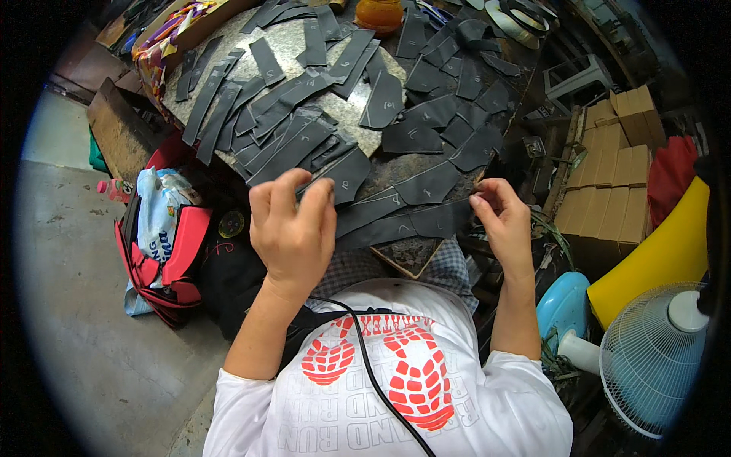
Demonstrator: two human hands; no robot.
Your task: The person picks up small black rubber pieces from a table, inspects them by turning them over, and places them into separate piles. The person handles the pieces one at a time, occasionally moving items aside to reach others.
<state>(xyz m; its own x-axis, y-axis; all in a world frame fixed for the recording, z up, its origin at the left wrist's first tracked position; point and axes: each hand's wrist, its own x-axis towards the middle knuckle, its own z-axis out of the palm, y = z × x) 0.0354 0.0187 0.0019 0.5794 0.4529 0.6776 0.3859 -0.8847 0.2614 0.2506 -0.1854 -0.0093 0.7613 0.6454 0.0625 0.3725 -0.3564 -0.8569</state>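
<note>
Left hand [293, 228] is held raised at nine o'clock, fingers bent and spread apart. Right hand [505, 221] is placed at three, thumb and forefinger close together; whether anything is pinched cannot be told. Long black sheet-like piece [443, 218] is seen between both hands, right end just beside right fingertips. Flat black white-marked cut-outs [384, 99] are scattered toward twelve across mottled pale tabletop [292, 47]. Blue-and-white caged fan [653, 362] is stood at four

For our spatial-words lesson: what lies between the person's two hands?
In the head view, flat black pieces lie between the left hand and the right hand.
</note>
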